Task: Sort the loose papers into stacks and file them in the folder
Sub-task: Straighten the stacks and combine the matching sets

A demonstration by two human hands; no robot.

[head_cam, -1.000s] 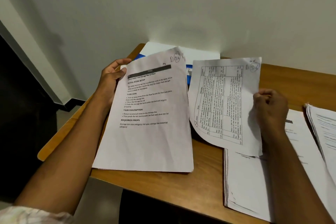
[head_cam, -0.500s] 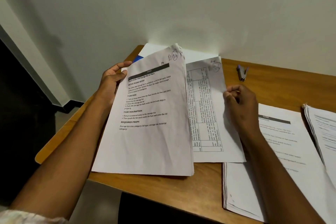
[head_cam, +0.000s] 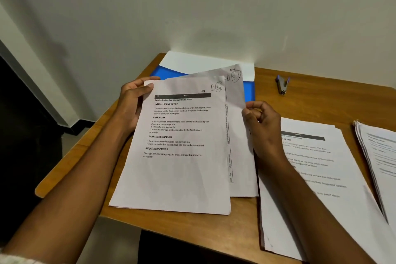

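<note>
My left hand (head_cam: 131,104) grips the top left edge of a printed sheet marked S4 (head_cam: 177,167), which I hold tilted above the wooden table (head_cam: 235,225). Behind it sits a second sheet marked S6 (head_cam: 237,96), with a table printed along its edge. My right hand (head_cam: 260,122) pinches that sheet's right edge with curled fingers. A blue folder (head_cam: 249,91) with a white sheet on it lies at the back, partly hidden by the papers. Right of my right arm lies a stack of printed pages (head_cam: 317,167).
A further pile of papers (head_cam: 379,152) lies at the far right edge. A small staple remover (head_cam: 282,84) rests on the table near the wall. The table's left edge borders a dark gap and a white wall.
My right hand has carried the S6 sheet leftward and slid it behind the S4 sheet, so most of its table is now covered. The left hand kept its grip.
</note>
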